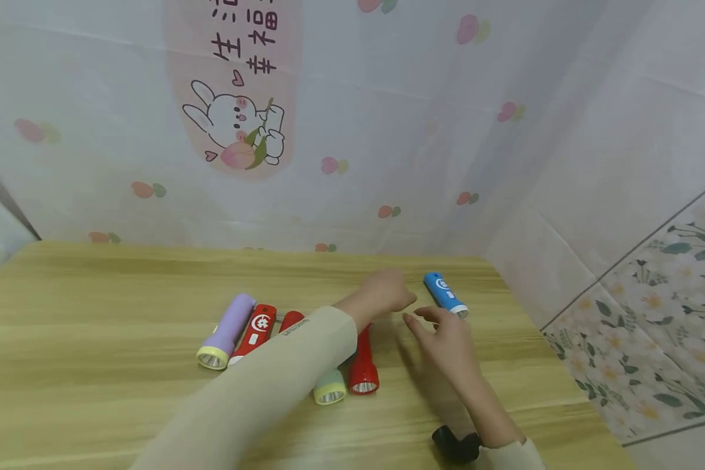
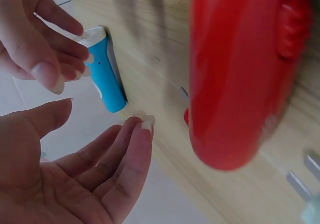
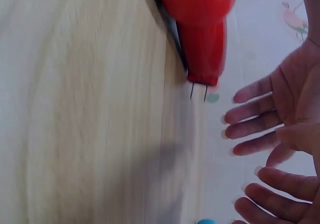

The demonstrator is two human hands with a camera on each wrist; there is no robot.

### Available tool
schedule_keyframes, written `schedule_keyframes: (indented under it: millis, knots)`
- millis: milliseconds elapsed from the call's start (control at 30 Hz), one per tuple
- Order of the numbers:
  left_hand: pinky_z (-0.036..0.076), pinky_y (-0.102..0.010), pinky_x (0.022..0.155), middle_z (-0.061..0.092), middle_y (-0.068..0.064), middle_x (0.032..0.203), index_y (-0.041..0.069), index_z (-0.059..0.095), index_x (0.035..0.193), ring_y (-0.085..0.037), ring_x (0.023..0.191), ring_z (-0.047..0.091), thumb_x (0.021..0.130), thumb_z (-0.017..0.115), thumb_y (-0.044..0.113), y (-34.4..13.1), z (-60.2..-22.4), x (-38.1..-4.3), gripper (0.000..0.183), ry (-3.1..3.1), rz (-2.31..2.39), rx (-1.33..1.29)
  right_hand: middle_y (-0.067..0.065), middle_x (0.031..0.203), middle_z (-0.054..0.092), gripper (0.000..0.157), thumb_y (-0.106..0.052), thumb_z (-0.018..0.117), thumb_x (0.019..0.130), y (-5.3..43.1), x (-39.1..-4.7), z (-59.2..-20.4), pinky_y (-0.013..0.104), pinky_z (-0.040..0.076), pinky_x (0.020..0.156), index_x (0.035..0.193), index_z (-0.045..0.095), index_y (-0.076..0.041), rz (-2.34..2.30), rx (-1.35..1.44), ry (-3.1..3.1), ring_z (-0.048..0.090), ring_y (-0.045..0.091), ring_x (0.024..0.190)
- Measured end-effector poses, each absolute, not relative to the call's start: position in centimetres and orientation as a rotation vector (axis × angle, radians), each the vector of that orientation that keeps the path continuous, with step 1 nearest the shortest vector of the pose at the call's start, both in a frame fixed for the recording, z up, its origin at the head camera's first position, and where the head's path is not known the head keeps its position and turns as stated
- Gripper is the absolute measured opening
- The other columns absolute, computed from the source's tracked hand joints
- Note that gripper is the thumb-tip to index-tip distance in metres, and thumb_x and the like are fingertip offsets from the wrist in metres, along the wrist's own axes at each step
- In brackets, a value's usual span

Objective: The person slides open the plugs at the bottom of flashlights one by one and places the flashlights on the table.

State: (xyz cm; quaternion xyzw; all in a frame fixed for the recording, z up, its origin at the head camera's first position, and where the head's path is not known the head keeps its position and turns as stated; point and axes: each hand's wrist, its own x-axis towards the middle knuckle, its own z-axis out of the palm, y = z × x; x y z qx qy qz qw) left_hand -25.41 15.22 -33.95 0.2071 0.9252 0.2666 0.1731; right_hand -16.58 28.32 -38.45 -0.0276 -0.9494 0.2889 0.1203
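My left hand (image 1: 388, 290) reaches across above the table, its fingers relaxed and holding nothing. Close to it, my right hand (image 1: 446, 343) has its fingers spread loosely, with nothing between them. Just beyond the right hand lies a blue flashlight (image 1: 444, 294) with a white badge. Under the left forearm is a red flashlight (image 1: 364, 369), lens end toward me; two thin metal prongs stick out of the far end of a red flashlight (image 3: 205, 44) in the right wrist view. A pale green flashlight (image 1: 330, 386) lies beside it, partly hidden by the sleeve.
Farther left, a purple flashlight (image 1: 226, 333) with a yellow head lies beside a red flashlight (image 1: 260, 326) with a white badge. Another red flashlight (image 1: 291, 318) is mostly covered by the sleeve. A printed curtain (image 1: 352, 130) hangs behind the wooden table (image 1: 94, 339).
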Motion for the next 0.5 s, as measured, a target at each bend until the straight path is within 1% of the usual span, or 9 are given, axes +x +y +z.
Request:
schedule_keyframes:
  millis: [133,167,200,233,267,367,400,467,500]
  knots:
    - [0.037,-0.025,0.055,0.038,0.003,0.063,0.015,0.047,0.065,-0.011,0.053,0.036,0.101,0.059,0.031,16.2,-34.5,-26.1,0.041,2.586,0.806,0.554,0.019,0.120,0.073,0.041,-0.036,0.067,0.098,29.4,-16.7,-38.2,0.056,0.056,0.096,0.118,0.072,0.000,0.833,-0.135,-2.773,0.067,0.043,0.114]
    - [0.037,-0.025,0.054,0.038,0.003,0.061,0.016,0.047,0.065,-0.011,0.051,0.036,0.101,0.059,0.031,16.5,-34.6,-26.2,0.042,2.571,0.823,0.542,0.019,0.120,0.073,0.042,-0.037,0.066,0.098,29.6,-16.6,-38.2,0.056,0.056,0.095,0.119,0.072,-0.001,0.827,-0.153,-2.772,0.067,0.043,0.115]
    - [0.037,-0.024,0.052,0.037,0.004,0.059,0.016,0.048,0.064,-0.011,0.050,0.037,0.101,0.059,0.031,16.7,-34.6,-26.3,0.042,2.550,0.848,0.531,0.020,0.121,0.072,0.043,-0.038,0.066,0.098,29.9,-16.5,-38.2,0.054,0.058,0.089,0.120,0.071,-0.001,0.828,-0.176,-2.770,0.067,0.043,0.114]
    - [0.036,-0.024,0.050,0.036,0.004,0.056,0.016,0.048,0.063,-0.010,0.048,0.036,0.101,0.060,0.032,17.0,-34.6,-26.3,0.043,2.525,0.877,0.520,0.022,0.122,0.071,0.044,-0.039,0.065,0.098,30.1,-16.4,-38.3,0.050,0.059,0.083,0.120,0.071,-0.001,0.825,-0.201,-2.768,0.068,0.042,0.109]
    - [0.036,-0.024,0.048,0.035,0.004,0.054,0.015,0.048,0.063,-0.010,0.046,0.036,0.101,0.060,0.032,17.2,-34.6,-26.4,0.044,2.503,0.899,0.516,0.023,0.123,0.070,0.044,-0.039,0.065,0.098,30.3,-16.3,-38.3,0.045,0.059,0.074,0.121,0.071,-0.001,0.831,-0.231,-2.768,0.071,0.040,0.099]
    - [0.034,-0.023,0.043,0.032,0.004,0.047,0.014,0.050,0.064,-0.010,0.041,0.034,0.101,0.062,0.033,17.6,-34.6,-26.6,0.043,2.436,0.986,0.483,0.027,0.126,0.066,0.044,-0.038,0.064,0.099,30.8,-16.2,-38.5,0.032,0.049,0.054,0.124,0.069,-0.001,0.837,-0.292,-2.756,0.067,0.031,0.072]
    - [0.034,-0.023,0.042,0.032,0.004,0.046,0.014,0.049,0.064,-0.010,0.040,0.033,0.101,0.062,0.033,17.6,-34.6,-26.7,0.044,2.420,1.018,0.470,0.028,0.127,0.065,0.044,-0.036,0.065,0.099,30.9,-16.3,-38.6,0.030,0.047,0.054,0.124,0.068,0.000,0.841,-0.298,-2.745,0.066,0.029,0.071]
    - [0.036,-0.022,0.042,0.032,0.003,0.045,0.013,0.047,0.062,-0.011,0.040,0.032,0.101,0.062,0.032,17.6,-34.5,-27.1,0.046,2.405,1.057,0.453,0.029,0.128,0.064,0.045,-0.035,0.065,0.099,31.0,-16.6,-38.7,0.036,0.055,0.060,0.126,0.066,0.001,0.829,-0.296,-2.725,0.068,0.033,0.074]
    - [0.038,-0.022,0.043,0.032,0.003,0.045,0.013,0.045,0.060,-0.011,0.041,0.034,0.101,0.062,0.031,17.6,-34.5,-27.2,0.048,2.401,1.072,0.442,0.029,0.130,0.063,0.046,-0.034,0.065,0.099,31.0,-16.8,-38.7,0.041,0.057,0.066,0.128,0.065,0.002,0.816,-0.293,-2.717,0.069,0.036,0.084]
